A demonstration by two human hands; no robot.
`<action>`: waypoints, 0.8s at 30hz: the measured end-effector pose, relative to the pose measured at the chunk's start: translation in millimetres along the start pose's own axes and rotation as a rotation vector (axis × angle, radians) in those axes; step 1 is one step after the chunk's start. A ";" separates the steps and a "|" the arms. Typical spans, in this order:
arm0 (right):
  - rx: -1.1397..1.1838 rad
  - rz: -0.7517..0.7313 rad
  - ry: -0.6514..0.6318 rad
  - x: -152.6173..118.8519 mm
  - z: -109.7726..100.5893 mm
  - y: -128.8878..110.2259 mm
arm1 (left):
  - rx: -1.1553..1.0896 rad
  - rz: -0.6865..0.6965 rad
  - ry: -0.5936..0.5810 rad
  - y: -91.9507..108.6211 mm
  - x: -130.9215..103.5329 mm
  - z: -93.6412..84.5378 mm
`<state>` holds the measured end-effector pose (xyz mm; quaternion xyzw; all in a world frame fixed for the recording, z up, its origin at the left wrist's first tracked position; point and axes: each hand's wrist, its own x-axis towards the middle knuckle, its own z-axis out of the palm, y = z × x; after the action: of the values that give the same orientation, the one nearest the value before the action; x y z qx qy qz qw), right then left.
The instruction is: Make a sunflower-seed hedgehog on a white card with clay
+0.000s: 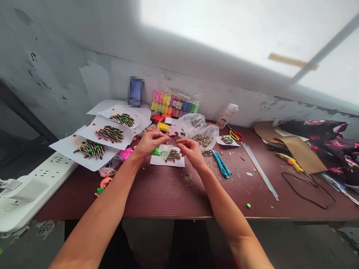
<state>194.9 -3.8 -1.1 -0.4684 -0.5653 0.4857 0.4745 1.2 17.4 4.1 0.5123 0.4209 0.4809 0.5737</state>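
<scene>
My left hand is closed on a small clear plastic bag of bright green modelling clay. My right hand faces it a short way off, thumb and fingertips pinched together; whatever may be between them is too small to make out. Under both hands lies a white card bearing a hedgehog picture with striped sunflower seeds as its spines, partly covered by the bag and my fingers. Just beyond my right hand, a clear bag of loose sunflower seeds spills onto the table.
Seed hedgehog cards with green dots overlap at left, near a white power strip. Coloured clay packs stand against the wall. Rightward are a blue utility knife, scissors, glue sticks, a bottle and a glue gun.
</scene>
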 end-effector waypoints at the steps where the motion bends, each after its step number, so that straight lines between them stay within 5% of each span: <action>1: -0.018 -0.001 0.008 1.3 -1.6 1.1 | -0.031 -0.028 -0.002 -0.3 0.6 -2.3; 6: -0.070 0.006 0.013 4.8 -5.4 4.1 | -0.127 -0.104 -0.009 -2.1 2.1 -9.6; 24: -0.273 0.013 -0.002 4.2 -9.9 8.7 | -0.099 -0.046 -0.035 -8.9 5.6 -10.5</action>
<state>204.8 2.2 -8.6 -0.5317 -0.6237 0.4076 0.4027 -7.0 24.7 -5.9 0.4818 0.3981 0.4787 0.6166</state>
